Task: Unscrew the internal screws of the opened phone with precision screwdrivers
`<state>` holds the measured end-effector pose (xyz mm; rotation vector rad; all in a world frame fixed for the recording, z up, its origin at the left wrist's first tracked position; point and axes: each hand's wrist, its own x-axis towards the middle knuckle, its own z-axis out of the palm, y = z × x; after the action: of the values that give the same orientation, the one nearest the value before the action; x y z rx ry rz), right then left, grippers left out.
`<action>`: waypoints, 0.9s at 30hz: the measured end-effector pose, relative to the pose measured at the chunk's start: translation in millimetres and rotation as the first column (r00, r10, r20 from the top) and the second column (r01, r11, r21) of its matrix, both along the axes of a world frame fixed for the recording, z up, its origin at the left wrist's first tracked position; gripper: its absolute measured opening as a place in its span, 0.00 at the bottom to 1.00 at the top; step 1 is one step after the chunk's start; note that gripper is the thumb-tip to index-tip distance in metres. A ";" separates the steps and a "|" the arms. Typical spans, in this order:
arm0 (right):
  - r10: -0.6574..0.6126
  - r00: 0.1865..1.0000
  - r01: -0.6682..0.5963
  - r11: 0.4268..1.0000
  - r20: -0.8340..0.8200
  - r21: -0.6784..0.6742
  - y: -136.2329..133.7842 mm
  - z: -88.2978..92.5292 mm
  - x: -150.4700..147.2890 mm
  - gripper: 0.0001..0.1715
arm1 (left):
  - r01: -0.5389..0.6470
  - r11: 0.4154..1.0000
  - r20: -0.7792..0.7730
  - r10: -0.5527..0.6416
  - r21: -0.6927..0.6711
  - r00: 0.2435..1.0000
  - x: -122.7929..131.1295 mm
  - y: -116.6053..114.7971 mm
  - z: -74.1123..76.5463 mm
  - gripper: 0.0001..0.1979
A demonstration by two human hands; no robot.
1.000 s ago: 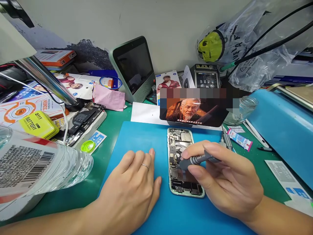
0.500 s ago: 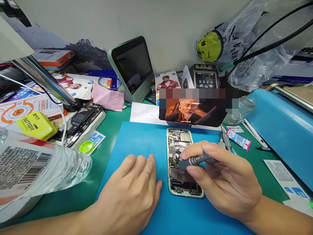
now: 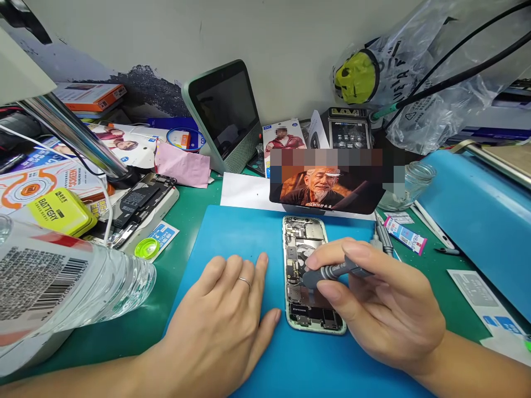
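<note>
An opened smartphone (image 3: 293, 307) with a pale green frame lies on the blue mat (image 3: 232, 232), its circuit boards and dark battery exposed. Above its middle, my right hand (image 3: 385, 304) pinches a dark grey tool (image 3: 332, 272) with a ringed, lettered handle between thumb and fingers. The tool's broad end points down at the phone's interior; its contact point is too small to make out. My left hand (image 3: 228, 315), with a ring on one finger, rests palm down on the mat left of the phone. Its index finger and thumb are spread, holding nothing.
A propped screen (image 3: 327, 190) playing a video stands behind the phone. On the left are a clear bottle (image 3: 83, 276), a yellow battery box (image 3: 60, 213) and another opened phone (image 3: 136, 207). To the right are a glass jar (image 3: 410, 185) and a small tube (image 3: 404, 235).
My left hand's fingers have spread: the index finger reaches further forward and the thumb has moved out toward the phone. My right hand and the grey tool have barely moved.
</note>
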<state>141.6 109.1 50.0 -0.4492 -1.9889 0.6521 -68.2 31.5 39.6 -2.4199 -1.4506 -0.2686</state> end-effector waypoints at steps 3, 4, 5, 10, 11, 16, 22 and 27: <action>-0.005 1.000 0.005 1.000 -0.005 -0.007 0.1 0.4 0.0 0.42 | -0.010 1.000 -0.002 0.010 0.000 1.000 -0.4 -1.0 0.3 0.27; -0.002 1.000 0.002 1.000 -0.006 -0.006 0.1 0.5 -0.1 0.43 | -0.008 1.000 -0.005 0.008 -0.001 1.000 -0.5 -1.2 0.4 0.27; 0.001 1.000 -0.001 1.000 -0.009 -0.001 0.1 0.6 -0.2 0.43 | -0.005 1.000 -0.011 0.005 -0.005 1.000 -0.5 -1.4 0.6 0.27; -0.003 1.000 0.003 1.000 0.002 -0.006 -0.6 0.5 -0.8 0.43 | 0.005 1.000 -0.049 -0.004 0.012 0.999 1.4 -1.9 1.6 0.25; -0.001 1.000 0.001 1.000 0.002 -0.004 -0.8 0.5 -0.9 0.43 | 0.005 1.000 -0.056 -0.004 0.017 0.998 1.8 -2.0 1.9 0.25; 0.008 1.000 -0.009 1.000 0.006 0.011 -0.4 0.2 -1.4 0.44 | 0.028 0.999 -0.061 -0.025 0.047 0.998 1.3 -2.8 3.2 0.23; -0.002 1.000 0.001 1.000 0.011 0.015 1.2 1.5 -1.5 0.41 | 0.064 0.998 -0.081 -0.062 0.017 0.995 -0.2 -2.7 1.6 0.23; -0.038 0.999 0.038 0.999 0.037 0.025 0.4 2.0 -1.4 0.38 | 0.037 0.998 -0.049 -0.039 -0.043 0.998 -1.4 0.9 2.2 0.26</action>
<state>140.2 109.5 52.1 -0.4863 -2.0166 0.5990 -69.7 32.5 41.7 -2.4713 -1.4036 -0.1863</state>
